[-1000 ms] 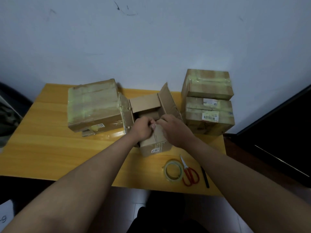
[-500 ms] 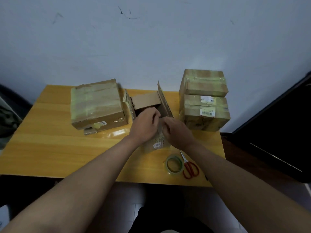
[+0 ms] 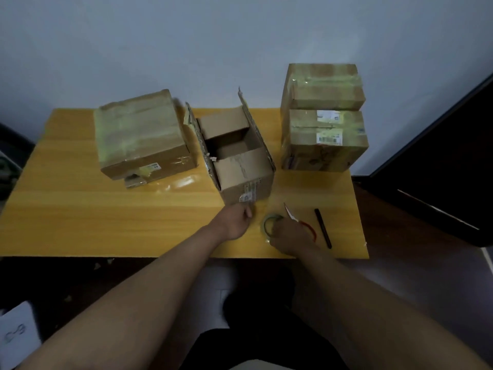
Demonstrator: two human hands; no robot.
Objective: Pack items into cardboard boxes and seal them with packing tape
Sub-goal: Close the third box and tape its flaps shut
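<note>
Cardboard box (image 3: 241,166) label unreadable | right hand (image 3: 289,233) grips tape roll (image 3: 269,225) | left hand (image 3: 236,221) loose

Your one head-worn camera looks forward and steeply down from above at the surface (image 3: 80,209), the wall (image 3: 186,49) behind it.

— How's the light?
— Dim and cool. The plain grey-white wall (image 3: 240,44) is evenly lit, and the yellow wooden counter (image 3: 80,209) shows a soft sheen.
— Sharpness?
— Soft throughout. The counter's edges bow from the wide lens, and the forearms blur near the bottom.
</note>
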